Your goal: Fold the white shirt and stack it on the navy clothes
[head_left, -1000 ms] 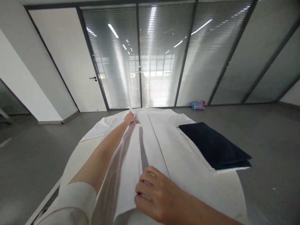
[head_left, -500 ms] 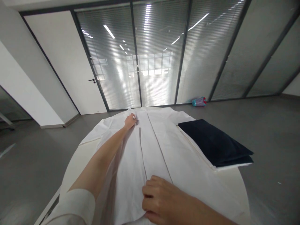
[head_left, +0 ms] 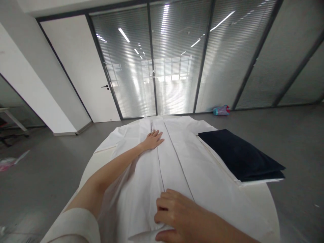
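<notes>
A long white garment (head_left: 210, 168), like a coat, lies spread over a round table, with long lines running down its front. My left hand (head_left: 153, 139) rests on its upper part, fingers stretched out and palm down, beside a small metal-looking piece. Close to me, my right hand (head_left: 170, 214) has its fingers curled on the garment's lower front edge, pinching the cloth. Below that hand the hem is slightly raised. Folds run along the garment's left side under my left forearm.
Folded dark navy cloth (head_left: 240, 155) lies at the table's right, with white material beneath it. The pale table (head_left: 272, 209) has a curved rim. A blue and red bin-like object (head_left: 221, 110) lies on the floor by the glass wall; a white door (head_left: 81, 67) stands at left.
My left hand has let go of its pinch near the garment's top, moved slightly toward me and rightward, and flattened out. My right hand stays at the lower edge. The view has shifted slightly.
</notes>
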Tool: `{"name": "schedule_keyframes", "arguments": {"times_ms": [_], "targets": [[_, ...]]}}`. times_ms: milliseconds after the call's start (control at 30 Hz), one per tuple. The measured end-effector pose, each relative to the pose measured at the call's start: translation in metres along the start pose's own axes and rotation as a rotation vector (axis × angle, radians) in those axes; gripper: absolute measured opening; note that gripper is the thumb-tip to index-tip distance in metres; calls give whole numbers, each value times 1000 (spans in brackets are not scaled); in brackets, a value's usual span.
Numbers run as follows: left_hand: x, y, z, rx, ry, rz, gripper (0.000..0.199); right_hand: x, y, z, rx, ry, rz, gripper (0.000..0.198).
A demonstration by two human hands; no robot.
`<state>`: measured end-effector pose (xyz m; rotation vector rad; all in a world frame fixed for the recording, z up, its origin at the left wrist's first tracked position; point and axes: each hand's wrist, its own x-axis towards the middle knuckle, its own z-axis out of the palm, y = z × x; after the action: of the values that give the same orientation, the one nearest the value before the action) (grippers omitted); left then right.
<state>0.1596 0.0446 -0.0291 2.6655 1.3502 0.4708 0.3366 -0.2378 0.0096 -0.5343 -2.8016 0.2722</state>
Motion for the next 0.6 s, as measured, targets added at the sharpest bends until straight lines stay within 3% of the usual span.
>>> {"name": "schedule_keyframes", "arguments": {"times_ms": [133,233,333,467,600], "targets": [[7,2,-6,65,-90,-16,59,-1,-2,-3,-32,-33,14,27],[17,-5,-14,31,60,-107,50,-3,-4,-6,-62,-23,36,19],[28,-19,-16,23,201,-297,50,-4,-5,-8,-79,14,37,13],[39,-35,-11,-10,212,-453,48,-2,-6,-9,-67,49,-22,14],[44,-39,-3,-28,183,-442,48,-2,-5,-5,-46,48,-63,16]]}}
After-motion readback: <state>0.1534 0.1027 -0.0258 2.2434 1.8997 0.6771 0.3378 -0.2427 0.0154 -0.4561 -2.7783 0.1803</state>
